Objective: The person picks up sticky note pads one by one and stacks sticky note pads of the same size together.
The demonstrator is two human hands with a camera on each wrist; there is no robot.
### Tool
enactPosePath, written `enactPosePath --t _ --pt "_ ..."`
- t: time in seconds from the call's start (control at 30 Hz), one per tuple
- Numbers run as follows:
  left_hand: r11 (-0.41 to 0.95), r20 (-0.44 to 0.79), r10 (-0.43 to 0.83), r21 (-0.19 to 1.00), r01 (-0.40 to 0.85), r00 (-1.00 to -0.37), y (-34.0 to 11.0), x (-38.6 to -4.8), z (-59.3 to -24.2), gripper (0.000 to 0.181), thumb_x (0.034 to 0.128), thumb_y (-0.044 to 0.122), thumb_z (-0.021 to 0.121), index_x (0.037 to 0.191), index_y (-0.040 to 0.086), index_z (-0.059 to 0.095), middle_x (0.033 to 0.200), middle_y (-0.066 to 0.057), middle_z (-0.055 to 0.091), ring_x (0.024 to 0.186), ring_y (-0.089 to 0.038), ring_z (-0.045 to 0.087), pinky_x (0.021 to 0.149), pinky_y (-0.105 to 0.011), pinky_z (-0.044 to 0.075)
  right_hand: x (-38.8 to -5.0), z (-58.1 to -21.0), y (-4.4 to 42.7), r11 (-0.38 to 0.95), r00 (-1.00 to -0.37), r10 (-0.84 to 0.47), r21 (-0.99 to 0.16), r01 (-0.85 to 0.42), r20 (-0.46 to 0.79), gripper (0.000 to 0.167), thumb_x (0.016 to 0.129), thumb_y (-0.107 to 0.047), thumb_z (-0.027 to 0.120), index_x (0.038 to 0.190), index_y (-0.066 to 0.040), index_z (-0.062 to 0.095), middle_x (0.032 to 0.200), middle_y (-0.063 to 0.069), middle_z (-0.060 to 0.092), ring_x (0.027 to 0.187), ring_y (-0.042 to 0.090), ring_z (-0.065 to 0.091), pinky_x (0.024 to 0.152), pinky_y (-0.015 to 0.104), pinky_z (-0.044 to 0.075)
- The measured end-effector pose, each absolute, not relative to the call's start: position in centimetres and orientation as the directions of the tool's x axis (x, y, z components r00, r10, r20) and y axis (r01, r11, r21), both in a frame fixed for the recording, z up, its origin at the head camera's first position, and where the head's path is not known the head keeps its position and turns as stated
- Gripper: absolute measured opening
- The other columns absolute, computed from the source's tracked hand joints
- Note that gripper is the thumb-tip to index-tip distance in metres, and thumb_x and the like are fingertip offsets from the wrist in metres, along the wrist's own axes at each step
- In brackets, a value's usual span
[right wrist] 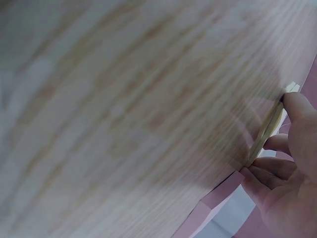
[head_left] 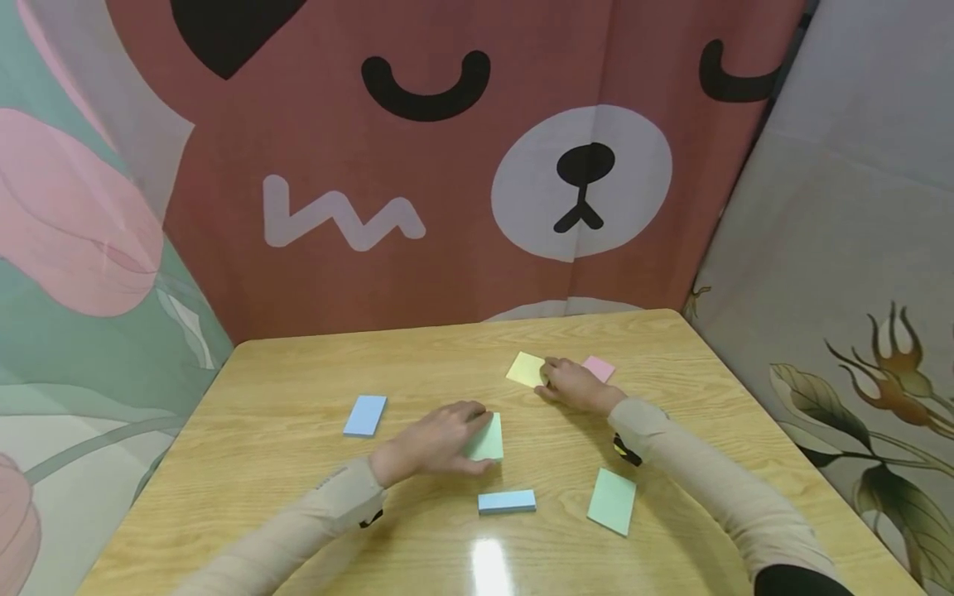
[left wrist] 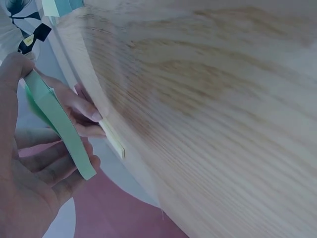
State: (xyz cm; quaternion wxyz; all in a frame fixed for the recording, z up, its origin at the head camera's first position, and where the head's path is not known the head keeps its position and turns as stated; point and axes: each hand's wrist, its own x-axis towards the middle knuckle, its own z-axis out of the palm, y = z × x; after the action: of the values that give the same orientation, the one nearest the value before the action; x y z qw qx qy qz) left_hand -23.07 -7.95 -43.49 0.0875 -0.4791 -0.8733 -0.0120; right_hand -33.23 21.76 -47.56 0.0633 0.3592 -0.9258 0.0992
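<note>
In the head view the left hand (head_left: 440, 439) grips a light green sticky-note pad (head_left: 488, 440) near the middle of the table. The left wrist view shows this green pad (left wrist: 64, 124) between thumb and fingers, seen edge-on. Farther back, the right hand (head_left: 577, 386) has its fingers at the right edge of a yellow pad (head_left: 525, 369). In the right wrist view, the thumb and fingers of the right hand (right wrist: 292, 163) pinch the yellow pad (right wrist: 267, 128). A pink pad (head_left: 599, 368) lies just behind that hand, partly hidden by it.
A blue pad (head_left: 365, 415) lies on the wooden table (head_left: 283, 488) at left. A narrow blue pad (head_left: 507, 502) is nearer the front, and another green pad (head_left: 612, 501) lies at front right. A printed curtain (head_left: 447, 281) hangs behind the table.
</note>
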Motion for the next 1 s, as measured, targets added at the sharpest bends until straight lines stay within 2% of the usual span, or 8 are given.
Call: enactPosePath --t 0.3,0.57,1.0 --pt "0.511 0.196 0.847 -0.041 0.859 -0.495 -6.7 -23.2 -43.9 0.070 0.0916 0.054 0.061 0.135 0.000 0.058 0.131 -0.017 0.058 0.112 -0.027 0.061 0.085 -0.033 0.054 -33.4 -47.6 21.7 0.738 -0.747 -0.640 -0.128 -0.663 0.179 0.024 0.097 -0.023 0.066 0.084 -0.005 0.057 0.085 0.005 0.052 0.068 0.016 0.049 0.062 0.032 0.048" --pt "0.522 0.174 0.841 -0.010 0.853 -0.512 -6.0 -23.5 -44.3 0.071 0.0921 0.055 0.060 0.136 0.000 0.057 0.131 -0.017 0.058 0.110 -0.025 0.061 0.081 -0.030 0.055 -33.7 -47.6 21.6 0.751 -0.762 -0.631 -0.135 -0.647 0.146 0.024 0.098 -0.026 0.064 0.084 -0.008 0.056 0.084 0.003 0.051 0.069 0.015 0.048 0.062 0.031 0.046" --pt "0.505 0.159 0.853 -0.014 0.863 -0.497 -4.2 -23.6 -44.4 0.067 0.0912 0.056 0.060 0.133 0.003 0.060 0.126 -0.014 0.061 0.101 -0.019 0.062 0.074 -0.024 0.053 -33.5 -47.6 21.7 0.753 -0.762 -0.630 -0.125 -0.646 0.150 0.024 0.098 -0.026 0.064 0.085 -0.006 0.058 0.094 0.012 0.059 0.076 0.023 0.059 0.068 0.038 0.052"
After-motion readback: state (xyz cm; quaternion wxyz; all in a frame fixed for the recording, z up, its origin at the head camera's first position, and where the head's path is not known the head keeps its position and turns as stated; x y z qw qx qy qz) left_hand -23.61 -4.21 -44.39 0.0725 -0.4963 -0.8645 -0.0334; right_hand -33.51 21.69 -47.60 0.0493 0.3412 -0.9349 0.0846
